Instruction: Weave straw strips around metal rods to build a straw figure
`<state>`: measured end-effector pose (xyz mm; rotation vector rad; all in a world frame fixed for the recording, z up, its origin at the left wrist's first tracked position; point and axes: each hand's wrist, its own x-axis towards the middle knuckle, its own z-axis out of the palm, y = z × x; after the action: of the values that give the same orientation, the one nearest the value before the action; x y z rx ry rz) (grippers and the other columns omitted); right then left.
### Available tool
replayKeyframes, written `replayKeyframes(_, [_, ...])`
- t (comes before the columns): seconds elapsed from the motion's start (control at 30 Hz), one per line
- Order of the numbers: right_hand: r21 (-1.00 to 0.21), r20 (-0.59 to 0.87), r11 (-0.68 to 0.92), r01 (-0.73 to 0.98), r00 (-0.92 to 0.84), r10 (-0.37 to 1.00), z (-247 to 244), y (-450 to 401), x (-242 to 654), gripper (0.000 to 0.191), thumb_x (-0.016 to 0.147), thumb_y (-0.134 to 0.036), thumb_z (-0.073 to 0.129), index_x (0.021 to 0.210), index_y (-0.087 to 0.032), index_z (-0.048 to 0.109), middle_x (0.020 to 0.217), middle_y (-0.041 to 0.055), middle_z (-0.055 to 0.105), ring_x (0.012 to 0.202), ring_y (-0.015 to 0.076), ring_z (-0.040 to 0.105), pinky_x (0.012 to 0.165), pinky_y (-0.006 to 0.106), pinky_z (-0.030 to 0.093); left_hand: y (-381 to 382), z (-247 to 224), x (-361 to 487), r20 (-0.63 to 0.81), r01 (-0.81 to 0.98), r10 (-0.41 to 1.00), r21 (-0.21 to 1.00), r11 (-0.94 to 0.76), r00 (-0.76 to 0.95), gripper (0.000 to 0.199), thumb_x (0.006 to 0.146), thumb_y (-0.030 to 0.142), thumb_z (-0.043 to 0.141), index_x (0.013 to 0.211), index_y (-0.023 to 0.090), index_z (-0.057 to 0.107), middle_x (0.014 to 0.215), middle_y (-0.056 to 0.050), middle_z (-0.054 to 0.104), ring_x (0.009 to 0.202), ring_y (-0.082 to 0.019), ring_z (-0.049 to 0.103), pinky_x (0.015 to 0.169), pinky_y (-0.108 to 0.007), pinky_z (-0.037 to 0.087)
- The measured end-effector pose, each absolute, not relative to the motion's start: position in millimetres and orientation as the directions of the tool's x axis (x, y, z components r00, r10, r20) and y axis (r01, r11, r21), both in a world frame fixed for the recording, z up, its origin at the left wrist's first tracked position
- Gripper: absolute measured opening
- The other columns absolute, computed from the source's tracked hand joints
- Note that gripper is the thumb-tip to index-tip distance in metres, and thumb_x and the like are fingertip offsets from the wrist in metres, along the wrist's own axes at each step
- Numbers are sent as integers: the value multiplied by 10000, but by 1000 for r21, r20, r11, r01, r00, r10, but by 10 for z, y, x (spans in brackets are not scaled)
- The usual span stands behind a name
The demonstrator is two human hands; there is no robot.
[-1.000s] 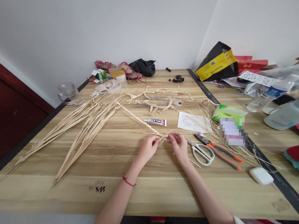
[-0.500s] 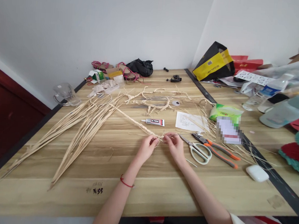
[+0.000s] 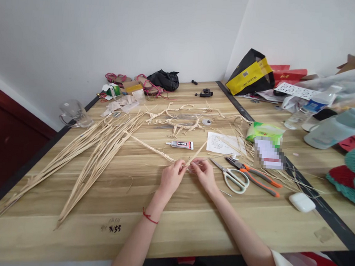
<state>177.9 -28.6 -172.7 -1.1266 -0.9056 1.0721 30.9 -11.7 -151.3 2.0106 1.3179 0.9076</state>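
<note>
My left hand (image 3: pixel 173 174) is closed in a pinch on a braided straw strand (image 3: pixel 152 147), which stretches up and left across the table towards the straw bundles. From between my hands a flat piece of straw (image 3: pixel 198 152) sticks up to the right. Close beside, my right hand (image 3: pixel 204 173) pinches thin straw ends at the strand's near end; the fingertips partly hide them. A tube of glue (image 3: pixel 181 144) lies just beyond my hands. Right of my right hand are scissors (image 3: pixel 235 180) with pale handles and orange-grey pliers (image 3: pixel 255 177).
Long straw bundles (image 3: pixel 97 172) spread over the left side. Behind the glue lie woven straw pieces (image 3: pixel 187 125) and a handwritten paper (image 3: pixel 226 143). A glass mug (image 3: pixel 76 113) stands far left; a water bottle (image 3: pixel 314 107), a light-blue bottle (image 3: pixel 337 127) and a white case (image 3: pixel 302 202) are right.
A flat straw piece now points up to the right between my hands. My left hand has turned slightly over the strand's end. The whole view has shifted a little.
</note>
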Motion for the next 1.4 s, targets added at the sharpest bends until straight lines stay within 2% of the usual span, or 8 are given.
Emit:
replayKeyframes(0.17, [-982, 51, 89, -164, 223, 973, -1755, -276, 1790, 351, 701, -490, 736, 871, -211, 606, 821, 46, 704, 686, 205, 694, 634, 352, 587, -92, -1530, 306, 304, 556, 919, 732, -393, 249, 97, 852, 294, 633, 911, 237, 684, 973, -39, 633, 778, -163, 600, 666, -246, 406])
replayKeyframes(0.47, [-989, 63, 85, -118, 175, 983, -1742, -290, 1820, 332, 749, -441, 690, 970, -211, 599, 717, 22, 688, 679, 214, 695, 623, 362, 587, -58, -1565, 299, 345, 427, 896, 791, -439, 281, 77, 829, 233, 652, 767, 195, 678, 853, -20, 623, 652, -121, 530, 636, -239, 413])
replayKeyframes(0.67, [-993, 88, 97, -68, 121, 989, -1774, -284, 1836, 287, 765, -387, 671, 977, -204, 608, 726, 24, 687, 701, 213, 696, 632, 355, 587, 16, -1647, 303, 294, 349, 911, 854, -386, 288, 92, 778, 226, 686, 718, 166, 652, 793, -9, 609, 570, -95, 461, 568, -227, 389])
replayKeyframes(0.97, [-989, 137, 134, 58, 57, 989, -1710, -309, 1881, 209, 760, -333, 684, 923, -202, 673, 811, 47, 734, 740, 214, 700, 687, 338, 555, 70, -1736, 282, 180, 326, 950, 909, -259, 254, 219, 711, 375, 729, 676, 169, 663, 601, 23, 533, 555, -108, 424, 529, -221, 345])
replayKeyframes(1.2, [-990, 128, 122, 67, 100, 987, -1703, -275, 1888, 216, 761, -399, 684, 730, -186, 697, 720, 53, 721, 662, 216, 665, 631, 321, 525, 84, -1770, 306, 125, 309, 955, 928, -208, 269, 225, 689, 380, 734, 681, 166, 667, 556, 39, 509, 518, -97, 391, 510, -219, 323])
replayKeyframes(1.4, [-993, 88, 100, -59, 172, 981, -1723, -251, 1871, 222, 748, -376, 672, 896, -210, 665, 739, 25, 677, 633, 189, 630, 567, 301, 517, 88, -1774, 328, 120, 287, 941, 933, -216, 318, 216, 671, 367, 751, 672, 164, 676, 614, 23, 561, 516, -92, 392, 520, -225, 326])
